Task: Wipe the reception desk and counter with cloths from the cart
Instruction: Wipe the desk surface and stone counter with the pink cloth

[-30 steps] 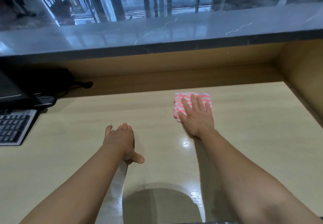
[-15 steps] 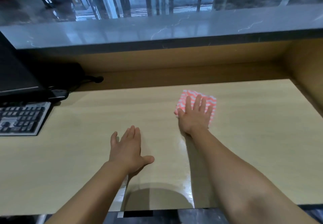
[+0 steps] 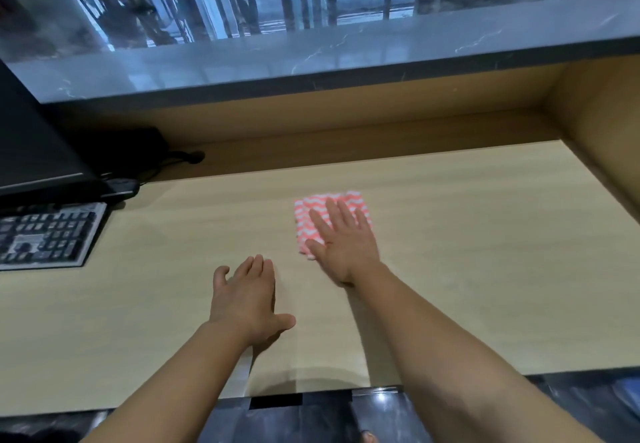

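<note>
The cloth (image 3: 313,216) lay flat on the worktop (image 3: 485,252), a little toward 1 o'clock from the middle of the view. It was folded into a rough square, pink-red with white zigzag stripes. The right hand (image 3: 344,245) pressed on it palm down, its fingers (image 3: 341,216) straight and spread, gripping nothing. The cloth showed past the fingertips at 12 o'clock and past the thumb at 9 o'clock. The left hand (image 3: 246,299) rested flat on the worktop at 7 o'clock from the cloth, near it but apart. Its fingers were straight and close together, the thumb splayed toward 3 o'clock, and it held nothing.

A keyboard (image 3: 48,235) with dark keys in a pale frame sat at 9 o'clock, well apart from both hands. Behind it, at 10 o'clock, stood a black monitor (image 3: 31,152). A black cable (image 3: 187,158) with a rounded end reached from there toward 3 o'clock along the back.

The worktop was smooth, pale wood-grain laminate with a faint sheen near its front edge. The back panel and the side wall (image 3: 602,124) at 3 o'clock were a warmer tan wood. Across 12 o'clock ran the ledge (image 3: 311,58), polished grey stone with thin white veins and a dark edge, overhanging the back panel. Below the front edge, at 6 o'clock, a dark glossy floor (image 3: 311,418) showed.
</note>
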The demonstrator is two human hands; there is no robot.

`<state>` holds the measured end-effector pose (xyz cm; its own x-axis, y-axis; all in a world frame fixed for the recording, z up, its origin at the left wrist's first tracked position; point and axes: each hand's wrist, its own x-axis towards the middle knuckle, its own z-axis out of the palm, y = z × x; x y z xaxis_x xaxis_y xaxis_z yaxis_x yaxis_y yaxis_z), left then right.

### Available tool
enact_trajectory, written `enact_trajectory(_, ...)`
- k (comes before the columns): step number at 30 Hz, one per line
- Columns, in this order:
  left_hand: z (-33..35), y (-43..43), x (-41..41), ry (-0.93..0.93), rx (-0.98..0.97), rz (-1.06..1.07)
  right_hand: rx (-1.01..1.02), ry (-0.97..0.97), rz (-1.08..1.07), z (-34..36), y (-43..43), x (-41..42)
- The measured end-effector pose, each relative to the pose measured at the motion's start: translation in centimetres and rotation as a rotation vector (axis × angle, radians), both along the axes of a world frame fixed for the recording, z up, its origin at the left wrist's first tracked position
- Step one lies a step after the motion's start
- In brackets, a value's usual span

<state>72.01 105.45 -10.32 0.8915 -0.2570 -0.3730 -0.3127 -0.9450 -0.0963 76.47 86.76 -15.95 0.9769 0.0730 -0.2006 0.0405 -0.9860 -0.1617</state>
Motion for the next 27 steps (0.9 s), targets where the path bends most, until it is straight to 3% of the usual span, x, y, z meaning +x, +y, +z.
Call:
enact_trajectory(8, 0.4, -0.8, -0.5, 0.008, -0.033, -0.037, -0.037, 0.039, -0.400, 0.8, -12.2, -3.4)
enact_trajectory(14, -0.1, 0.2, -2.2, 0.015, -0.007, -0.048, -0.010, 0.086, -0.544, 0.9, -9.7, -3.1)
enact_trajectory(17, -0.7, 0.6, -2.7, 0.034, -0.032, -0.037, -0.013, 0.045, -0.475, 0.5, -5.2, -3.0)
enact_trajectory(23, -1.4, 1.0, -2.7, 0.011, -0.098, -0.018, 0.005, 0.022, -0.121, 0.1, 6.5, -4.3)
enact_trajectory(27, -1.5, 1.3, -2.7, 0.047, -0.081, -0.022, 0.009, 0.046, -0.013, 0.0, 7.7, -4.4)
